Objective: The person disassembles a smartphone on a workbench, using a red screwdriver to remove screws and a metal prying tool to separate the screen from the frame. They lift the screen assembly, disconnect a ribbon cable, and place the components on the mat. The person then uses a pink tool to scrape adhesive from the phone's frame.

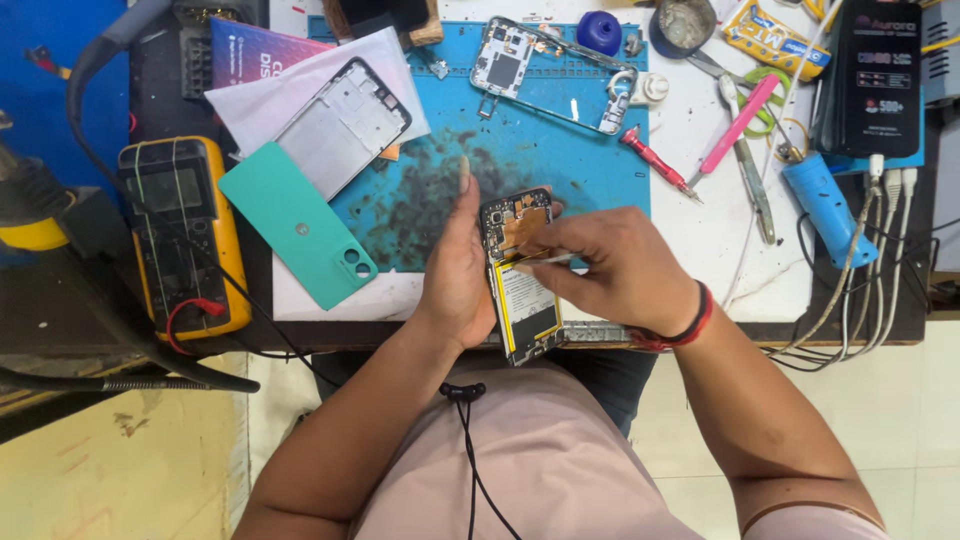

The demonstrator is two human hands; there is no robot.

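My left hand [455,268] holds an opened phone body [521,300] by its left edge, above the near rim of the blue work mat [560,150]. The phone shows its circuit board at the top and a battery with yellow trim below. My right hand [610,268] pinches thin metal tweezers [545,259] whose tips lie across the phone just under the board. A red and black band circles my right wrist.
A teal back cover [295,228] and a phone frame [345,125] on white paper lie to the left. A yellow multimeter [185,235] sits far left. Another frame with a board [545,70], a red screwdriver [655,162], a pink tool [738,125] and a blue tool [825,205] lie behind.
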